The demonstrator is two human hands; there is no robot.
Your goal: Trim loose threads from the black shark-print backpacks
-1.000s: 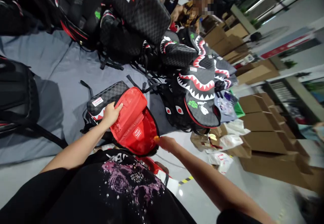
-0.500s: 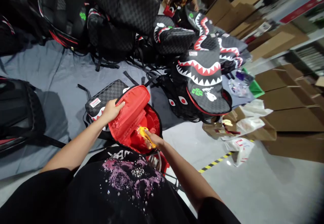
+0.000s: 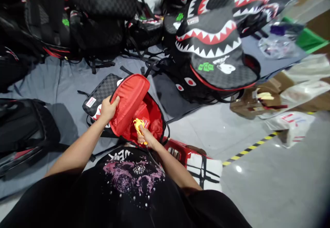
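A dark checkered backpack (image 3: 103, 91) with a shark-mouth print lies on the grey cloth, its red-lined compartment (image 3: 156, 119) unzipped. My left hand (image 3: 108, 108) grips the edge of the lifted flap (image 3: 132, 92), thumb on the red lining and fingers behind it. In the mouth of the compartment, my right hand (image 3: 146, 137) is closed around a small yellow hand tool (image 3: 138, 123); a thin grey cord seems to run from its lower end. The tool's exact kind cannot be made out. Its tip points into the bag, towards the lining.
A shark-mouth backpack (image 3: 216, 59) stands to the right, and more dark bags (image 3: 100, 28) line the back. Another black backpack (image 3: 25, 131) lies at left. A red stool or crate (image 3: 180, 150) with a white-and-black item (image 3: 205, 169) is near my right arm. A green bin (image 3: 309, 40) stands farther right.
My view has shifted lower and to the right, bringing the red stool or crate into sight. The yellow tool has been drawn back slightly towards me. The left hand still holds the flap.
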